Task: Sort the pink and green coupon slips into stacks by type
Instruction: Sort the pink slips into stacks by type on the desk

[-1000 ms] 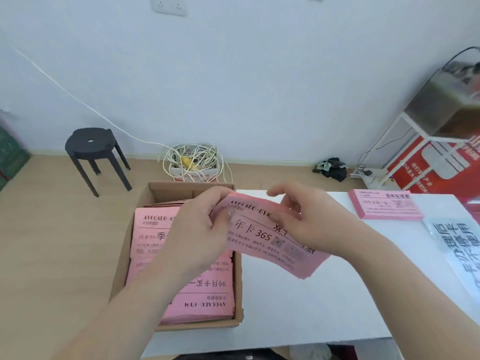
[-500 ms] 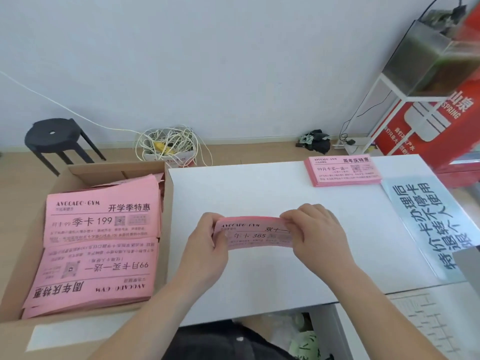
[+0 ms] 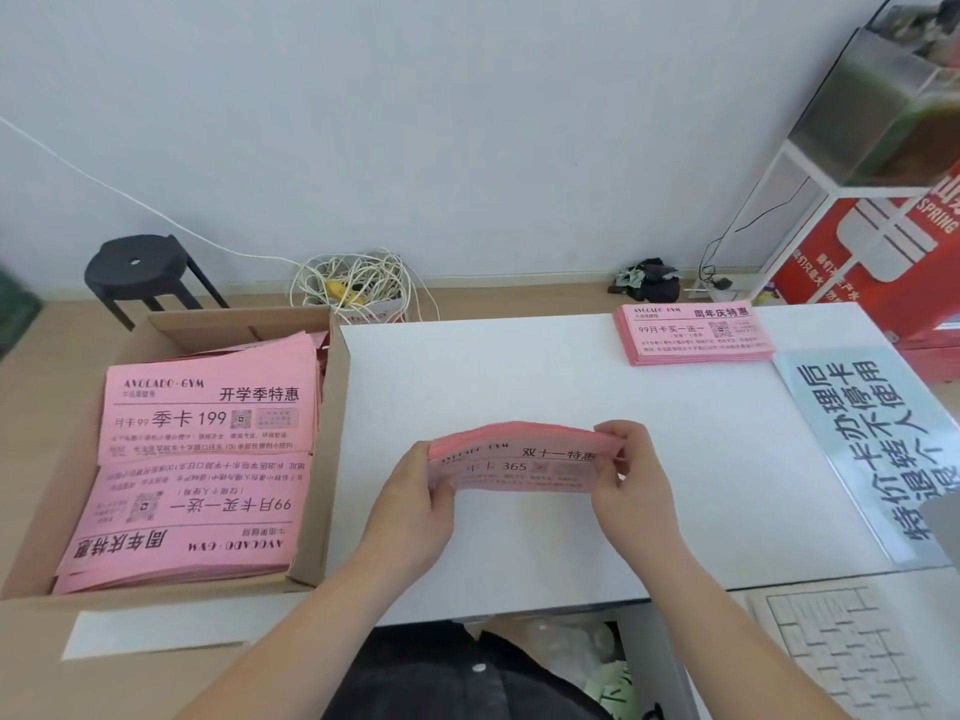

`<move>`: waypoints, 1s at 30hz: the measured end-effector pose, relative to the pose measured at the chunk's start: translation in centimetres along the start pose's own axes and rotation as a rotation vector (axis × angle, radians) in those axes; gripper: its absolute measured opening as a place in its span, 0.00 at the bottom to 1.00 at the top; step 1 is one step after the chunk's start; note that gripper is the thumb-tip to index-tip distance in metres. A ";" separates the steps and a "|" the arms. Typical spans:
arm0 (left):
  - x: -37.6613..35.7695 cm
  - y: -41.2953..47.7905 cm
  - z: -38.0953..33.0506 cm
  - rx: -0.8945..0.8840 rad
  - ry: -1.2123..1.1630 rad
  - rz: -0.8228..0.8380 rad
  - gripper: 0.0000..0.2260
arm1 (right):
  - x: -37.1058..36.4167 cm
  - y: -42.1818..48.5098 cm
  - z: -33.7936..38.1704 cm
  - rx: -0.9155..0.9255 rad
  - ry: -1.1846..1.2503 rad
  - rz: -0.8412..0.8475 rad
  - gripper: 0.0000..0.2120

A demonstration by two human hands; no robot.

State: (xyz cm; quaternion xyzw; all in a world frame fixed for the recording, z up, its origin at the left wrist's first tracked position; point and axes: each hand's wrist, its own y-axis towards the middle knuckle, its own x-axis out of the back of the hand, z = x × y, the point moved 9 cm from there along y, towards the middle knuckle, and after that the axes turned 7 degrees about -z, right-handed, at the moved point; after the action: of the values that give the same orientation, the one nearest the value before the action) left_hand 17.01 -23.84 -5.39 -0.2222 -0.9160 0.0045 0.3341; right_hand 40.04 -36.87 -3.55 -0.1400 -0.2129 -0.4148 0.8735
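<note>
**Pink slip bundle (image 3: 511, 462) moved off the box, now over mid-table**

1 s back it was tilted over the box edge. In the last half second it barely shifted, and it now bows upward with the sheet edges showing

- White table (image 3: 519, 366): bundle sits near the middle, lower edge close to the top, contact can't be told
- Cardboard box (image 3: 330, 459): just beside the table's left edge, filled with loose pink slips (image 3: 208, 407), the top two facing opposite ways
- Laminated sign (image 3: 872, 444): on the table's right side
- Sorted pink stack (image 3: 693, 335): at the far right, well apart from the bundle
- Left hand (image 3: 415, 511): pinches the bundle's left end, thumb on the printed face, other fingers hidden behind
- Right hand (image 3: 639, 485): pinches the right end, fingers pressed together and curled over the top edge
</note>
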 end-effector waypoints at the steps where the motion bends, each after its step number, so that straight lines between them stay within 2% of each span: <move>1: -0.3 0.0 -0.1 0.009 -0.009 0.007 0.09 | -0.1 0.0 0.1 0.001 -0.014 -0.008 0.19; 4: 0.2 0.5 -0.5 0.002 0.009 -0.011 0.07 | -0.1 0.4 0.8 0.039 -0.120 0.030 0.23; 7: 1.2 0.9 0.2 0.028 -0.011 -0.019 0.10 | -0.3 0.9 0.6 0.030 -0.295 0.116 0.29; 9: 1.0 0.7 1.1 0.048 0.061 0.011 0.12 | -0.9 0.4 0.3 0.062 -0.553 0.170 0.32; 11: 0.6 0.5 2.0 0.050 0.169 0.040 0.13 | -2.9 -1.1 0.9 0.218 -0.770 0.225 0.28; 13: 0.6 0.5 2.7 0.020 0.253 0.019 0.08 | -5.9 -3.3 1.9 0.351 -0.714 0.345 0.21; 16: 0.8 0.3 3.5 0.015 0.257 -0.037 0.02 | -8.9 -5.4 1.8 0.362 -0.650 0.460 0.18; 22: 1.0 -1.0 4.8 0.165 -0.164 -0.100 0.10 | -9.8 -5.0 2.8 0.374 -0.747 0.442 0.20; 24: 0.9 -2.0 3.1 0.092 -0.204 -0.089 0.11 | -9.5 -4.6 2.9 0.305 -0.704 0.465 0.19; 28: -1.5 -5.5 -0.6 -0.235 0.033 0.004 0.18 | -8.6 -4.1 2.3 0.111 -0.503 0.477 0.27; 30: -2.4 -6.3 -0.5 -0.221 0.026 0.068 0.20 | -8.2 -3.9 1.9 0.069 -0.453 0.476 0.31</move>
State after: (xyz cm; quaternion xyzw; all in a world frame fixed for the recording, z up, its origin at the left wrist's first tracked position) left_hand 16.40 -30.60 -5.51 -0.2884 -0.8985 -0.0880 0.3189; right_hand 31.90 -33.00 -5.64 -0.2447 -0.3773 -0.1499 0.8805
